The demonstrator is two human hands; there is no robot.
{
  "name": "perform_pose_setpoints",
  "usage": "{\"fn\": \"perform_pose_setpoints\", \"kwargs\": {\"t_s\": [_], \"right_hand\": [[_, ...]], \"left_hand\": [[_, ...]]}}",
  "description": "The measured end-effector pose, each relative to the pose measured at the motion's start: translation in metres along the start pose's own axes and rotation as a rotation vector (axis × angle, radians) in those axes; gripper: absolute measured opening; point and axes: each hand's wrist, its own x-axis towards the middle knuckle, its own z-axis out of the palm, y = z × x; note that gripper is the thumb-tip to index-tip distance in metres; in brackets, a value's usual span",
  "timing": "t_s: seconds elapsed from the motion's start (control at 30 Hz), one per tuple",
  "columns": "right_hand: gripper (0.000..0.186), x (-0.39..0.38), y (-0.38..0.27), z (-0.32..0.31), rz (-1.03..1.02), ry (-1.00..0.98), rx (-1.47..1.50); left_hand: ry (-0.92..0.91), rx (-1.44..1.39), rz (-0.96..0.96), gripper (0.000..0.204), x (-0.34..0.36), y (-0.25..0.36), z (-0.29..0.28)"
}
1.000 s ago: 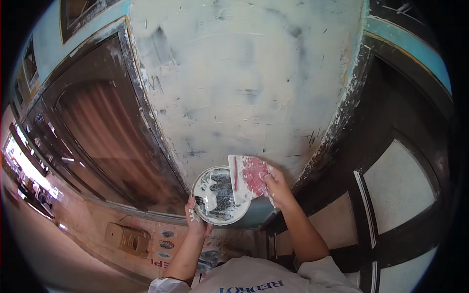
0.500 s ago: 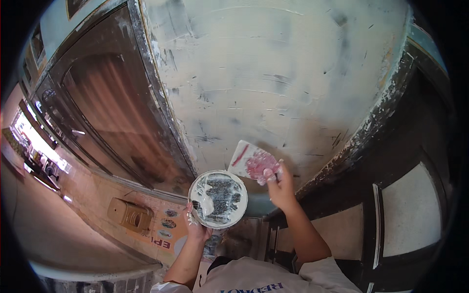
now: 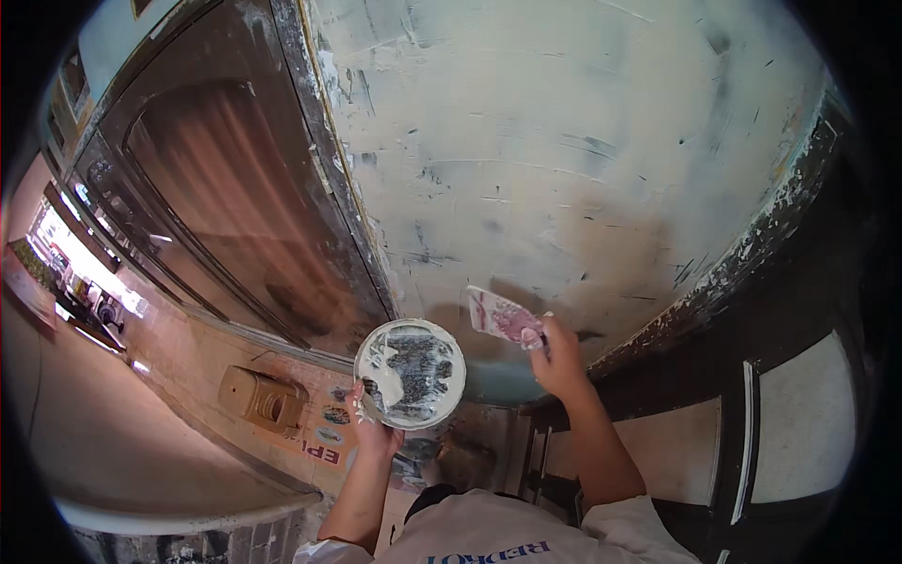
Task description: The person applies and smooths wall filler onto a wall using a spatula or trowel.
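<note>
"What stood at the far left?"

"A dark-framed door (image 3: 299,150) with a reddish-brown curtain (image 3: 211,179) in its panel, and below it a tan stool (image 3: 256,395) on the floor."

"And the left hand (image 3: 378,434)?"

"It was closed on the lower left edge of a round dish (image 3: 420,365), its thumb side smeared white; the fingers underneath were hidden. The dish faced up, dark in the middle, with white paste (image 3: 388,388) heaped on its left side."

"What lay beyond?"

"A pale wall (image 3: 526,141), patchy with grey-blue and nicked by dark marks. In front of its lower part, up and right of the dish and apart from it, was a pink scraper (image 3: 505,318) coated in white."

"Who held that?"

"The right hand (image 3: 561,365), fingers pinched shut on the scraper's right end. At the far right was a dark panelled door (image 3: 733,461) with pale insets."
</note>
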Motion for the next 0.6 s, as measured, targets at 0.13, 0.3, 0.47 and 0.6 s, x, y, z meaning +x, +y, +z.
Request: {"fn": "perform_pose_setpoints", "kwargs": {"t_s": [0.13, 0.3, 0.47, 0.6], "right_hand": [[0.017, 0.012, -0.025, -0.004, 0.079, 0.046, 0.155], [0.014, 0.007, -0.005, 0.012, -0.008, -0.118, 0.029], [0.012, 0.016, -0.027, 0.004, 0.367, 0.036, 0.217], [0.020, 0.019, -0.040, 0.023, 0.407, 0.103, 0.676]], "left_hand": [[-0.030, -0.009, -0.030, 0.046, 0.009, 0.007, -0.004], [-0.023, -0.017, -0.056, 0.046, 0.025, 0.015, -0.002], [-0.098, 0.012, -0.062, 0.046, 0.040, 0.022, -0.013], [-0.048, 0.074, -0.076, 0.045, 0.047, 0.024, -0.021]]}}
